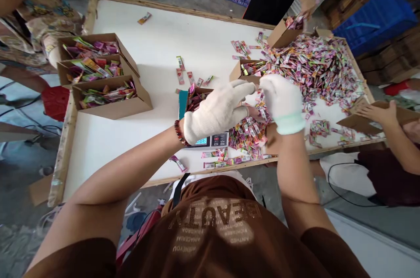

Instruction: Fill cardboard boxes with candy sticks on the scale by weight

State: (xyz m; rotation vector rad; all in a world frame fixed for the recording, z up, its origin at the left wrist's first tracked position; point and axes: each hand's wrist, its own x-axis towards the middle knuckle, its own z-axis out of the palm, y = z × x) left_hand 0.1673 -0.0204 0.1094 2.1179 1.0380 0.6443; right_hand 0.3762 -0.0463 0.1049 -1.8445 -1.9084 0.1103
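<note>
My left hand [220,109], in a white knit glove, hovers over a cardboard box of small sachets [196,101]. Its fingers reach to the right, with the thumb apart from them. That box is on a digital scale [216,139] with a lit display, partly covered by the hand. My right hand [282,98], gloved too, is close by on the right with curled fingers; what they hold, if anything, is hidden. Below and between both hands lies a heap of colourful sachets [247,136].
Filled cardboard boxes [113,101] stand at the table's left end. A big sachet pile [311,68] covers the right end, beside another box [244,71]. Co-workers' hands [306,2] are at the far side and right. Wooden edging [170,6] borders the white table.
</note>
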